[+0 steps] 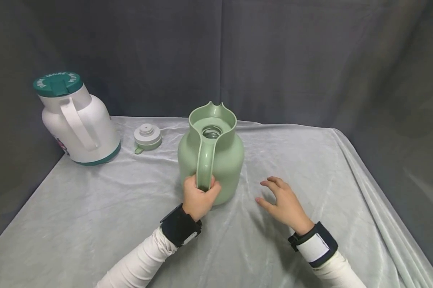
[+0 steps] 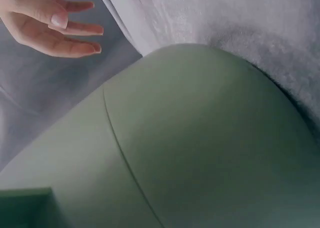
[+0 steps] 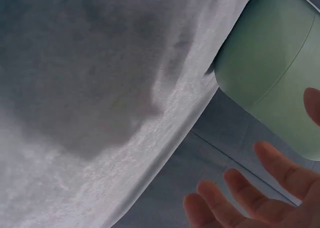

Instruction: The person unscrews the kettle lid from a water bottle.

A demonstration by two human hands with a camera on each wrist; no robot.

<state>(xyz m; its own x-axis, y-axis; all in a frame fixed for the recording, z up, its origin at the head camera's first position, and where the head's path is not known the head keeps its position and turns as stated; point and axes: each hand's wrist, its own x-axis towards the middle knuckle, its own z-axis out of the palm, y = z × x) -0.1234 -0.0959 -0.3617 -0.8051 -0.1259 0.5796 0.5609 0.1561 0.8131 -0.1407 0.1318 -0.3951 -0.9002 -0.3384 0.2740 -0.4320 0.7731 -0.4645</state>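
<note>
A light green vacuum jug (image 1: 227, 160) without its stopper stands upright on the cloth, its round mouth uncovered and its spout facing away. Round the lower part of its handle, my left hand (image 1: 199, 198) keeps a grip. In the left wrist view the jug's body (image 2: 200, 128) fills most of the frame. My right hand (image 1: 283, 202) hovers to the right of the jug, apart from it, with spread, slightly bent fingers and nothing held. The right wrist view shows those fingers (image 3: 255, 198) near the jug (image 3: 270, 58).
A grey-and-green stopper (image 1: 148, 137) lies on the cloth left of the jug. Farther left stands a white jug (image 1: 94, 116) with a dark green lid (image 1: 58, 85). Grey cloth (image 1: 105, 216) covers the table, and a dark curtain (image 1: 292, 60) hangs behind it.
</note>
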